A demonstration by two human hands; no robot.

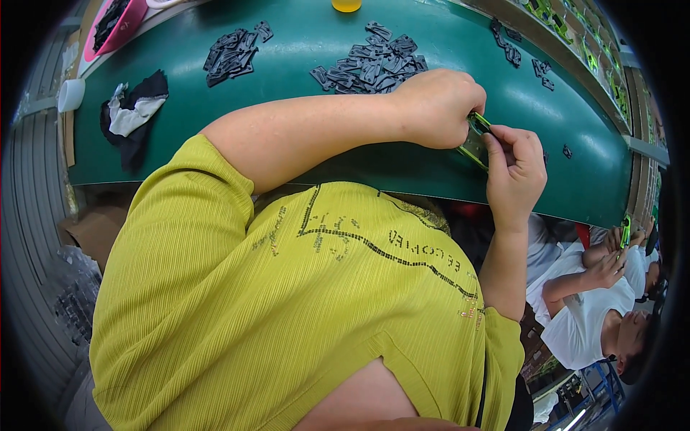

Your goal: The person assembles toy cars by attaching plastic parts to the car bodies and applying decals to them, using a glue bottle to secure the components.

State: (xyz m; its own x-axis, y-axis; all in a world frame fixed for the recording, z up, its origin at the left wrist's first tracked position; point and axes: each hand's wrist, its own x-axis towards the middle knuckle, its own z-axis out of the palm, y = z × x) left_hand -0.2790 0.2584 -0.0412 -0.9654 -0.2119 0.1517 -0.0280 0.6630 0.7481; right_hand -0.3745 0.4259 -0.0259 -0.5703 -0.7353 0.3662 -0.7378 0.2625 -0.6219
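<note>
Over the right part of the green table, my left hand (440,108) is closed in a fist on the upper end of a small bright-green-edged frame (472,152). My right hand (519,171) pinches the same frame from the other side between thumb and fingers. Its middle looks dark or see-through, and much of it is hidden by my fingers. Just beyond my left wrist lies a loose pile of flat dark grey plastic pieces (374,61), each with a slot or hole.
A second dark heap (231,54) lies farther left, beside a black and white cloth (136,115). A pink basin (118,29) stands at the far left. Small dark parts (507,43) are scattered at right, before a rack of green frames (568,32). A co-worker (600,316) holds another green piece.
</note>
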